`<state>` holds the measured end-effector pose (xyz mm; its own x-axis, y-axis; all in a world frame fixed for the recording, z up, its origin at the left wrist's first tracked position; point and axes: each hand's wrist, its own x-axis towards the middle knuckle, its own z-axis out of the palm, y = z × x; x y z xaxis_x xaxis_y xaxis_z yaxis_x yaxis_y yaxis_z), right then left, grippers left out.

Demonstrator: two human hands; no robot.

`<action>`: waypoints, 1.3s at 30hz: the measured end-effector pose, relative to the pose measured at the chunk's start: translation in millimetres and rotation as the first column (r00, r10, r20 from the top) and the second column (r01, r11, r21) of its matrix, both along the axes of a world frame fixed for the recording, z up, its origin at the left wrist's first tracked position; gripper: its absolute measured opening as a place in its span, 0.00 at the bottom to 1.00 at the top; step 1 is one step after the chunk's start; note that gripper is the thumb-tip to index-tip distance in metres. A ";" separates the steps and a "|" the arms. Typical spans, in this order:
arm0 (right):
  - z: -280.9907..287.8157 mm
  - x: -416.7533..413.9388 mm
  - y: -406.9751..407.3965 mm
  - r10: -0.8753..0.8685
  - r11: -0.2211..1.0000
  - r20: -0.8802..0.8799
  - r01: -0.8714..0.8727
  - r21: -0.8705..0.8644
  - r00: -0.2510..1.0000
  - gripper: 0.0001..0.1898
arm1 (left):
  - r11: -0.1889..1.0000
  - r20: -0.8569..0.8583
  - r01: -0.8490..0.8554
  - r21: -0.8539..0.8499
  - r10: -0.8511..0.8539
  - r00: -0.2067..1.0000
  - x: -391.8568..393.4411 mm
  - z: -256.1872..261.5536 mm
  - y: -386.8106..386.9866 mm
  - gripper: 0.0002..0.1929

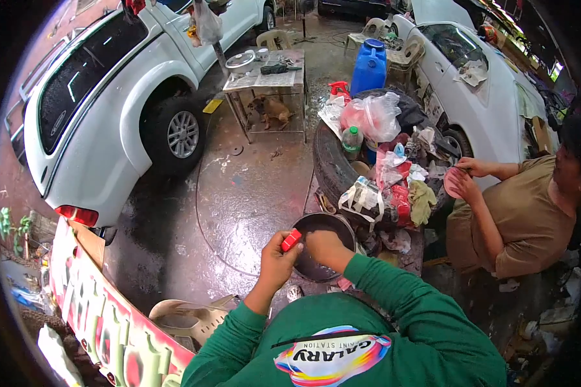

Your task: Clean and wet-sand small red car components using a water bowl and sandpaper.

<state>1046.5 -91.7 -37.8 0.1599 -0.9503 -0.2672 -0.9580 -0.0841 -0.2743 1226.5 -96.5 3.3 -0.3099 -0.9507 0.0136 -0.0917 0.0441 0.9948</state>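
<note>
My left hand [277, 261] holds a small red box [291, 240], perhaps a small pack, between thumb and fingers. Just to its right, my right hand [328, 247] is curled with its fingers bent down. Whatever may be inside that curl is hidden from me. Both hands are above a round dark basin [314, 273], the left at its near left rim and the right over its middle. Behind the basin, a large tyre [330, 167] lies on its side, heaped with rags, wrappers and bags.
A person [508, 217] on the right holds a pink disc [453, 183]. White vehicles flank the floor, a pickup [101, 121] left and a car [494, 106] right. A dog [271, 113] sits beneath a table [271, 80]. A blue jerrycan [369, 67] and plastic chair [189, 319] stand nearby.
</note>
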 end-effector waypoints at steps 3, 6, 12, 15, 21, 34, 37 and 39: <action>-62.6 -5.7 11.7 -0.005 1.000 -0.076 0.005 0.010 0.997 0.10 | 0.998 -0.019 0.024 0.063 -0.022 1.000 0.6 8.4 -3.6 0.12; -110.1 -18.4 20.3 0.022 0.998 -0.113 -0.014 0.069 0.993 0.10 | 0.996 0.034 0.013 0.090 -0.016 0.999 4.4 9.8 -6.1 0.09; -72.2 -27.2 14.2 -0.147 0.988 0.112 0.140 0.068 0.983 0.16 | 0.994 0.292 -0.086 -0.066 0.102 0.951 8.1 6.2 -18.1 0.10; 3.1 -21.1 18.9 -0.262 0.956 0.393 0.293 -0.020 0.881 0.23 | 0.988 0.376 -0.075 -0.137 0.122 0.919 5.9 7.5 -21.8 0.10; 78.3 23.0 30.5 -0.020 0.884 0.214 0.117 -0.453 0.977 0.30 | 0.959 0.522 0.075 -0.272 0.082 0.849 -11.1 2.1 -25.0 0.09; 96.1 8.1 -0.7 0.039 0.963 0.011 -0.034 -0.266 0.999 0.27 | 0.933 0.432 0.065 -0.353 0.101 0.896 -24.7 -0.4 -25.2 0.09; 94.6 9.6 0.8 -0.002 0.984 0.134 0.026 -0.179 0.991 0.19 | 0.947 0.442 0.052 -0.317 0.099 0.891 -20.0 -3.8 -23.3 0.09; 77.0 24.3 17.0 0.148 0.757 0.018 -0.101 -0.645 0.989 0.14 | 0.947 0.410 0.012 -0.322 0.128 0.903 -13.8 -8.5 -25.2 0.10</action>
